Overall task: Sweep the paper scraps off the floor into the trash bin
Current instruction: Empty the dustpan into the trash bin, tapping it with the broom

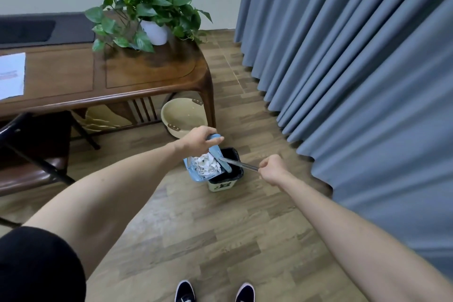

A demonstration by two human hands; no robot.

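Head view, hands first. Left hand (199, 139): fingers wrapped tight around the pale blue handle of the dustpan (196, 174), held out ahead of the body. Right hand (272, 168): fist curled around a thin metal rod (241, 165) that runs left and slightly far from the fist to the dustpan's handle; what the rod belongs to cannot be told.

Dustpan: light blue plastic, tipped against the left rim of the trash bin (224, 178), its pan raised off the floor. Paper scraps (207, 165): a white crumpled heap lying in the pan, touching the bin's rim; none seen loose on the floor (220, 240) nearby.

Trash bin: small, cream-coloured, lined with a black bag, dark marking on its near face, standing on the wood-pattern floor between the two hands.

Surroundings. Cream basin (182, 116): on the floor just far of the left hand, partly under the counter (137, 76). Counter: dark wood, far left, carrying a leafy potted plant (144, 5) in a white pot and a sheet of paper (11, 76) at the left edge. Chair (36, 154): dark frame, brown seat, near left of the counter. Curtain (355, 56): grey-blue, pleated, filling the right side down to the floor. Shoes (213, 293): a dark pair with white trim at the near edge.
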